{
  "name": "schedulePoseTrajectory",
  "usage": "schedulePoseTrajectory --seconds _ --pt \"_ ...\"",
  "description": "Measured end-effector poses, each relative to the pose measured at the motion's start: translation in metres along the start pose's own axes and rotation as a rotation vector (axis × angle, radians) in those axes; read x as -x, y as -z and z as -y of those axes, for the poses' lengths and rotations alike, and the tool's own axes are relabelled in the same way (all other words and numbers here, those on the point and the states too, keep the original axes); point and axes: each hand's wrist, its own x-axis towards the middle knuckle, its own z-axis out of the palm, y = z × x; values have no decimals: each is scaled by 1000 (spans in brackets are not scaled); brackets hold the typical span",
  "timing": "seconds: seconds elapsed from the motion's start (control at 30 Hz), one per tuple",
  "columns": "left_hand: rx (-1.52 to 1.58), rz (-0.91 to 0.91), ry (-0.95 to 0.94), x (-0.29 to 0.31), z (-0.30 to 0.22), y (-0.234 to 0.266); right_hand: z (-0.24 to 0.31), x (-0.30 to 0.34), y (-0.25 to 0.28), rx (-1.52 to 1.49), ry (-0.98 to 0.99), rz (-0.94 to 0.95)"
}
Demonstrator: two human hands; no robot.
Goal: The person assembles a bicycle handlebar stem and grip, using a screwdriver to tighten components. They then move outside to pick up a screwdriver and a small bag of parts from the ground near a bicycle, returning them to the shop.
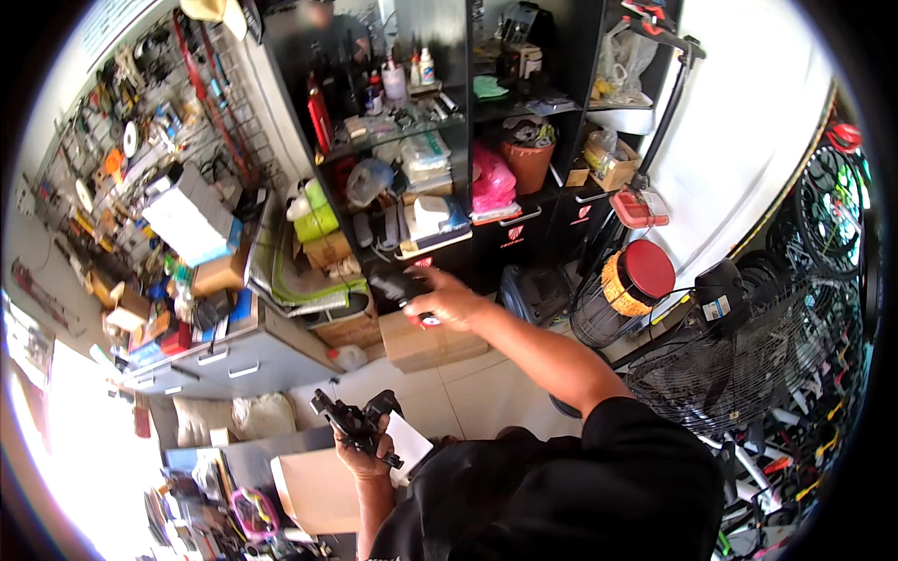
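My left hand point(367, 456), low in the view, is wrapped round a black jointed device point(354, 423) that looks like a bracket or clamp; its exact kind is unclear. Beside that hand is a white sheet or box flap point(409, 439). My right arm stretches forward and to the left. At its end, my right hand point(447, 301) is closed on a dark rounded object point(398, 284) whose kind I cannot make out. A small red and white patch shows under those fingers. Below this hand, on the floor, a brown cardboard box point(432, 348) stands in front of the black cabinet.
Glass-fronted black shelves point(472, 234) with bottles and bags stand ahead. On the left are a grey drawer unit point(234, 366) and a tool wall point(140, 122). A red-topped stool point(647, 271), a large wire-caged fan point(730, 365) and bicycle parts point(786, 449) crowd the right.
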Motion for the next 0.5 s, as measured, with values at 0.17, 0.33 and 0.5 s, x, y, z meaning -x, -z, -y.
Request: schedulePoseTrajectory --seconds 0.17,0.33,0.5 --pt "-86 43 73 -81 -8 -39 56 -14 118 96 173 -430" --pt "-77 67 78 -123 -5 -62 132 -55 220 117 328 -570" --pt "-187 -60 -66 -152 5 -72 204 -139 297 309 416 -849"
